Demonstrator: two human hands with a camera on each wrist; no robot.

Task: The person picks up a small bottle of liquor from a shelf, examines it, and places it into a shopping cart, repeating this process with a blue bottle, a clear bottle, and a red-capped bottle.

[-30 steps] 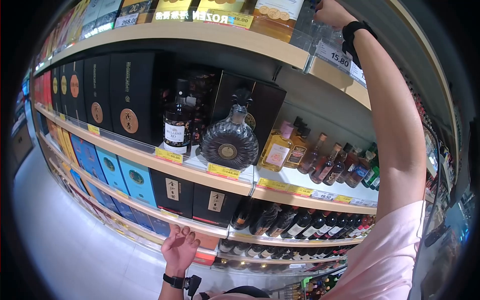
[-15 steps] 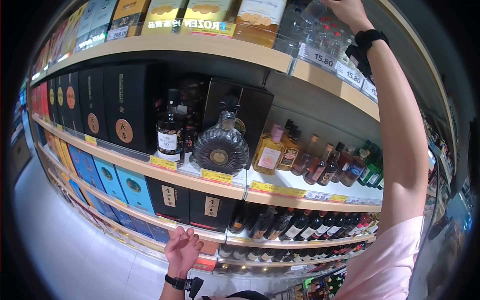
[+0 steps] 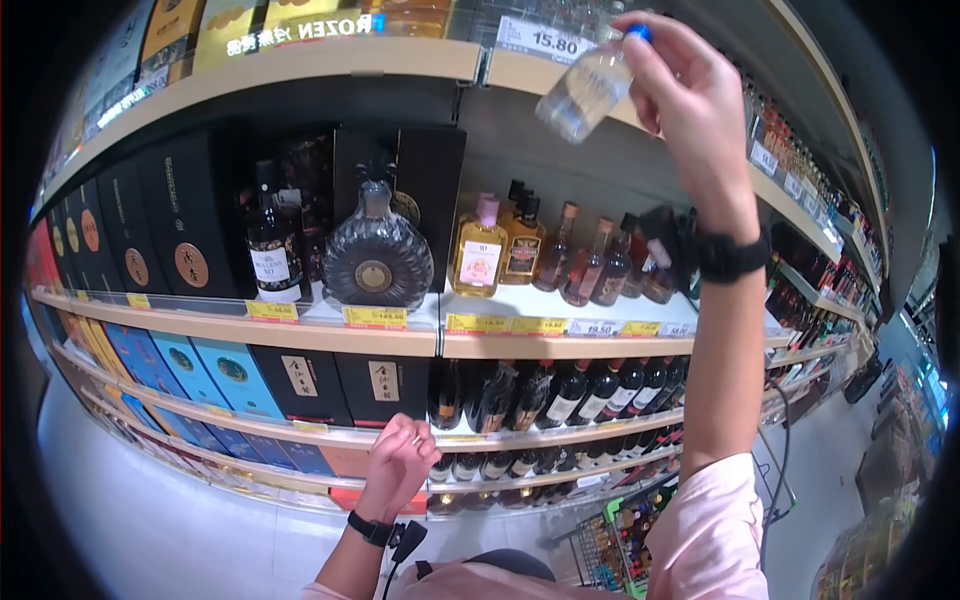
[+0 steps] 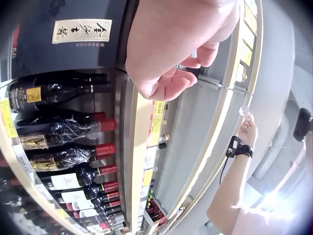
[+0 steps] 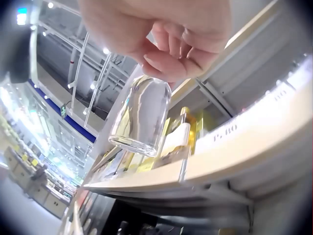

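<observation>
My right hand [image 3: 695, 95] pinches a small clear glass bottle [image 3: 587, 95] by its blue cap [image 3: 638, 32]. The bottle hangs tilted in front of the upper shelf's edge. In the right wrist view, curled fingertips meet at the neck of the bottle [image 5: 142, 115], its flat base pointing down. My left hand [image 3: 400, 455] hangs low before the lower shelves, fingers loosely curled, holding nothing. Seen from the left wrist, the left hand [image 4: 181, 49] is close to a dark boxed liquor [image 4: 80, 36] and several wine bottles [image 4: 63, 152].
The upper shelf [image 3: 270, 65] carries boxes, bottles and a 15.80 price tag [image 3: 540, 38]. Below it stand a ribbed round decanter [image 3: 375, 255], black boxes [image 3: 190, 210] and small liquor bottles [image 3: 480, 250]. A shopping cart [image 3: 600, 545] with bottles is at the lower right.
My right hand has come down and away from the upper shelf with the clear bottle. The head view has turned right, and the left hand stays low and loosely curled.
</observation>
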